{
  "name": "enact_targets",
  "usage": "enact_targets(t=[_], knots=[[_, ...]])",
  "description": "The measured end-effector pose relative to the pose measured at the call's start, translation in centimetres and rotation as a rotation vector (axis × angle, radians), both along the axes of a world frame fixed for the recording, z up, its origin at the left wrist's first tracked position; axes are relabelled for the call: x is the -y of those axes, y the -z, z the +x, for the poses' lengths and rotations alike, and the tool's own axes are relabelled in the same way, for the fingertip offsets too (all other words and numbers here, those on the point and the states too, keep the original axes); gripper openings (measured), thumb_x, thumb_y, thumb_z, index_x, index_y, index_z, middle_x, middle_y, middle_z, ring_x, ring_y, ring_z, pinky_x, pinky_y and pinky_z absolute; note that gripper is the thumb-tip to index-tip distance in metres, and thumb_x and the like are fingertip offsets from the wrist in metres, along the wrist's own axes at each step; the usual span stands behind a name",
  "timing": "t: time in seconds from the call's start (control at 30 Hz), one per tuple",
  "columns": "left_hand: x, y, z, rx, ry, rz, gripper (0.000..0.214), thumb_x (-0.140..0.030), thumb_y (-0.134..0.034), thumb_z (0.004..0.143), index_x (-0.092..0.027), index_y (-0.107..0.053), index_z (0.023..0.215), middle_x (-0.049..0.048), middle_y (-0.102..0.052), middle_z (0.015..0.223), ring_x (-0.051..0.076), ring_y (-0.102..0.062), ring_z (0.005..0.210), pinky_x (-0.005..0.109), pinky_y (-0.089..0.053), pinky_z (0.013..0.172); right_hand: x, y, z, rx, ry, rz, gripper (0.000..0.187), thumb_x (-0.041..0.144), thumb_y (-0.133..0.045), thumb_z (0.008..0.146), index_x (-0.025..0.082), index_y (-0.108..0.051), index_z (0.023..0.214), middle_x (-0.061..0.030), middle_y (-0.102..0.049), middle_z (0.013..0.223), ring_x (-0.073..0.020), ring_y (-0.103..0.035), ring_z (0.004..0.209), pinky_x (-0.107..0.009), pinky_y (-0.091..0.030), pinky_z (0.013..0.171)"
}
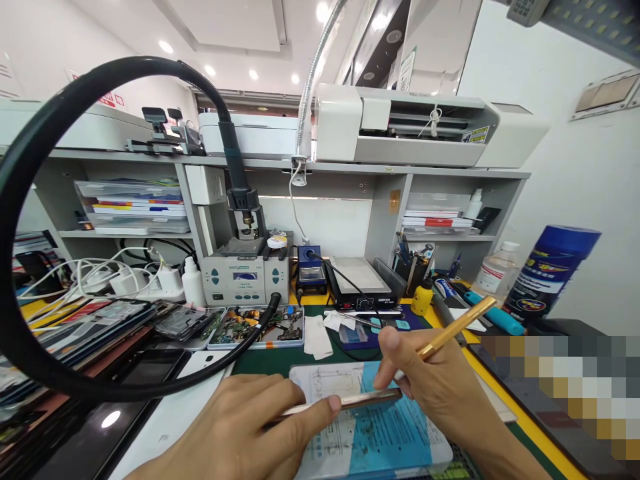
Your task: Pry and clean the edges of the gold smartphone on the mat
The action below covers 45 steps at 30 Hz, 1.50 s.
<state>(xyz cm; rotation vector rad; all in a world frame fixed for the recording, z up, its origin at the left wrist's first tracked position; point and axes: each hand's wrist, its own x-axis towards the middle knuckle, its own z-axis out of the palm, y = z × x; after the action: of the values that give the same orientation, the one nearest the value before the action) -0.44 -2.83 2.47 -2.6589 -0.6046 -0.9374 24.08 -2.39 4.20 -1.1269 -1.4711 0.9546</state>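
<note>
My left hand (260, 430) is wrapped around a thin phone (370, 398), which is tilted so that mostly its narrow metallic edge shows. Pinched between the fingers of my right hand (435, 377) is a slim gold-handled tool (463, 328), held like a pen. Its working tip is hidden behind my fingers, close to the phone's right end, so contact cannot be made out. Beneath both hands lies a flat blue-and-white box (415, 440) with printed text.
A hot-air station (245, 277) with a thick black hose (10, 267) looping across the left stands behind. Near it are a tray of circuit boards (255, 327), stacked phones (80, 333) and a heating plate (363, 280). A blue spray can (553, 273) stands right.
</note>
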Motion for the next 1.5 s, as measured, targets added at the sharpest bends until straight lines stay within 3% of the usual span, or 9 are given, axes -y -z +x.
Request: enact_targets(t=[0.13,0.33,0.53,0.83,1.03,1.5], knots=[[0.0,0.1,-0.1,0.003,0.004,0.002,0.035,-0.01,-0.046,0.098,-0.018,-0.069,0.122,0.0045,-0.069,0.075,0.016,-0.068,0.063,0.028,-0.058,0.056,-0.3,0.3,0.4,0.037,-0.002,-0.005,0.057,0.063,-0.068,0.085,0.018,-0.072,0.049,0.0022,-0.039,0.041,-0.0116,-0.038,0.042,-0.028,-0.023,0.042],[0.3,0.0,-0.1,-0.003,-0.013,0.0,0.036,-0.009,-0.046,0.098,-0.019,-0.069,0.124,0.0038,-0.069,0.076,0.016,-0.069,0.065,0.027,-0.06,0.06,-0.4,0.1,0.7,-0.062,-0.06,-0.031,0.052,0.06,-0.068,0.086,0.017,-0.072,0.057,-0.0024,-0.059,0.057,-0.0113,-0.047,0.045,-0.026,-0.031,0.043],[0.2,-0.2,-0.1,0.011,-0.023,0.041,0.036,-0.011,-0.045,0.098,-0.022,-0.068,0.123,0.0019,-0.067,0.073,0.013,-0.068,0.065,0.022,-0.061,0.064,-0.8,0.2,0.6,-0.07,0.044,-0.017,0.057,0.063,-0.067,0.086,0.018,-0.061,0.051,0.0068,-0.035,0.036,-0.0074,-0.034,0.032,-0.024,-0.023,0.039],[0.2,-0.2,-0.1,0.013,-0.029,0.029,0.034,-0.012,-0.044,0.099,-0.021,-0.068,0.121,0.0013,-0.065,0.071,0.013,-0.067,0.064,0.022,-0.06,0.064,-0.7,-0.3,1.0,-0.168,-0.048,-0.128,0.052,0.06,-0.076,0.079,0.016,-0.071,0.054,0.0032,-0.042,0.045,-0.0095,-0.037,0.043,-0.025,-0.021,0.045],[0.1,-0.2,-0.1,0.012,-0.011,0.029,0.033,-0.012,-0.045,0.098,-0.019,-0.068,0.121,0.0019,-0.065,0.071,0.013,-0.067,0.063,0.023,-0.06,0.062,-0.8,0.0,1.1,-0.154,-0.068,-0.121,0.055,0.06,-0.074,0.082,0.016,-0.071,0.049,-0.0001,-0.049,0.047,-0.0107,-0.04,0.045,-0.027,-0.021,0.045],[0.1,-0.2,-0.1,0.003,-0.018,0.023,0.036,-0.012,-0.042,0.099,-0.02,-0.067,0.123,0.0019,-0.066,0.072,0.013,-0.067,0.064,0.023,-0.06,0.065,-0.9,0.1,1.2,-0.143,-0.061,-0.098,0.06,0.062,-0.069,0.086,0.017,-0.066,0.046,0.0027,-0.043,0.044,-0.0087,-0.034,0.042,-0.029,-0.018,0.045]])
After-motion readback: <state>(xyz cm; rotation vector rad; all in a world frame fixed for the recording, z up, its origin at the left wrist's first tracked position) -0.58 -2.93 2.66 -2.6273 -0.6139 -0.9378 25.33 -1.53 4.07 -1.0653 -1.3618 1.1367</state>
